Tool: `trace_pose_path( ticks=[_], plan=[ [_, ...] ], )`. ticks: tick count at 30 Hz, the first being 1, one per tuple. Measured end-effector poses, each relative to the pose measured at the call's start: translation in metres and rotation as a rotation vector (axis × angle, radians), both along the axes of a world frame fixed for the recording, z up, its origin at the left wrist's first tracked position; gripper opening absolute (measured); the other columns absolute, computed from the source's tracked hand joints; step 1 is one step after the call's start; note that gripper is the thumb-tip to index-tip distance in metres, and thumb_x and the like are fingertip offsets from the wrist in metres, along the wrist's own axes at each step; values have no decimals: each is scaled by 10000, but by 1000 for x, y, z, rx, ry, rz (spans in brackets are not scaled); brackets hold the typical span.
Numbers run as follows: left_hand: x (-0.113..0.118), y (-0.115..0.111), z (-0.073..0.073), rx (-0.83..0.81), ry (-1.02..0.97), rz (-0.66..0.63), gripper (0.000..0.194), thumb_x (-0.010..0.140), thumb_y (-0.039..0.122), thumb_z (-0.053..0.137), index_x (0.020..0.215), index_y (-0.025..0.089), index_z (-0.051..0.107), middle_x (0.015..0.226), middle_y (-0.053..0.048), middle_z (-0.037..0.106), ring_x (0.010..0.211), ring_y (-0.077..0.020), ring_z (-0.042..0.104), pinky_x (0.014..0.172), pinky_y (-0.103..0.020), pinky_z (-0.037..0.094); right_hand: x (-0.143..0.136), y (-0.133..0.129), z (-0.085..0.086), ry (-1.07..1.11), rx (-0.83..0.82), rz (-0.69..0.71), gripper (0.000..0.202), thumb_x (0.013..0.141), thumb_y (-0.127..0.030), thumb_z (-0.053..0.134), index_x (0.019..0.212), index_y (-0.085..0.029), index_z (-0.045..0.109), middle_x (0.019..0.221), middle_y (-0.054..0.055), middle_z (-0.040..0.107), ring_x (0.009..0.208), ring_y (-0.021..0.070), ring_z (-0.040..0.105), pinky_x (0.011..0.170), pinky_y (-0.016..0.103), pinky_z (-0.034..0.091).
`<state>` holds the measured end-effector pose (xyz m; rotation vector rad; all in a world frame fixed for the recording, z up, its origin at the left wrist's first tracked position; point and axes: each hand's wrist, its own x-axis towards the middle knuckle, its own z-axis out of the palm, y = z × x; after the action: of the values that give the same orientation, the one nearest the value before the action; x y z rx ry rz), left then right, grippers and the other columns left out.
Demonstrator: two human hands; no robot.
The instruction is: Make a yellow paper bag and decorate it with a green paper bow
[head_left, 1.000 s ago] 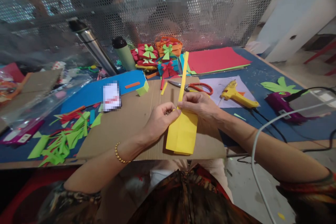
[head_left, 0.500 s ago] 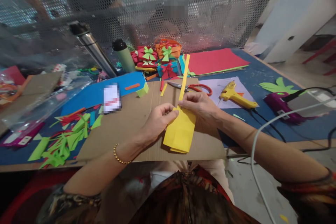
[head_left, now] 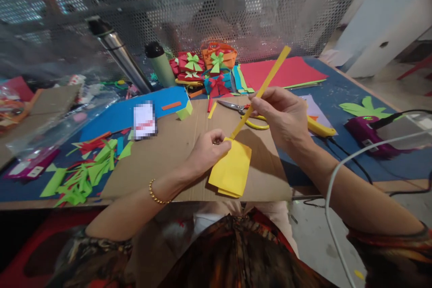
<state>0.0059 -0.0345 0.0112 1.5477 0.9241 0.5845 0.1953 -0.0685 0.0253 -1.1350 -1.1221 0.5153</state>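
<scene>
Between thumb and fingers, my left hand [head_left: 213, 147] pinches the top edge of a folded yellow paper piece [head_left: 232, 168] above the cardboard sheet [head_left: 158, 162]. A long narrow yellow paper strip [head_left: 270, 76] rises from that same edge and slants up to the right. My right hand [head_left: 283, 112] is closed on the strip around its middle, thumb against fingertips. Behind the strip lie scissors [head_left: 258, 124] with red and yellow handles, partly covered by my right hand. A yellow glue gun [head_left: 320, 127] is mostly hidden behind that hand.
Green paper scraps [head_left: 84, 175] lie at left, near a blue sheet [head_left: 118, 119]. Small paper bags with bows [head_left: 218, 60], a green bottle [head_left: 161, 67] and a steel flask [head_left: 124, 58] stand at the back. Red sheets [head_left: 286, 72] lie back right. A white cable [head_left: 329, 198] crosses my right forearm.
My right hand has moved up and right along the strip, away from my left hand. The strip now leans further right. My left hand still pinches the folded paper.
</scene>
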Motion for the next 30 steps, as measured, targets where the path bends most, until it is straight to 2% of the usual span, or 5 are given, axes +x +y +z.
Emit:
trace_pose_path(
  ticks=[6,18,22,25,30],
  plan=[
    [2,-3,6,-26,0,-30,224,670,354,645,642,215,471,626,47,510,570,-100,458,535,-232,363,1,1,-4,-131,94,-120,463,812,-683,798,761,-265,606,699,-5,638,623,167,629,610,342,538],
    [4,-1,6,-85,-66,-59,231,722,354,665,641,204,510,634,46,526,577,-101,495,545,-235,362,-3,-6,-9,-222,208,-33,310,914,-573,759,835,-282,689,798,12,718,653,165,667,636,355,567],
    [4,5,2,-66,-89,9,216,725,326,649,631,208,494,612,46,509,551,-98,472,526,-234,340,-8,-19,-6,-366,275,-92,200,958,-456,742,861,-282,731,802,24,710,734,200,678,698,384,568],
    [3,14,0,-69,-105,68,184,724,304,635,632,207,509,600,39,511,522,-92,464,493,-233,308,-12,-29,-2,-557,393,-33,79,976,-332,711,924,-295,756,849,39,748,776,219,703,705,390,565],
    [-3,28,2,-59,-151,118,162,763,248,594,617,208,535,526,48,466,407,-62,379,416,-261,171,-21,-42,-6,-897,468,121,257,1007,-140,592,1128,-310,741,957,50,771,803,206,702,741,402,515]
  ],
)
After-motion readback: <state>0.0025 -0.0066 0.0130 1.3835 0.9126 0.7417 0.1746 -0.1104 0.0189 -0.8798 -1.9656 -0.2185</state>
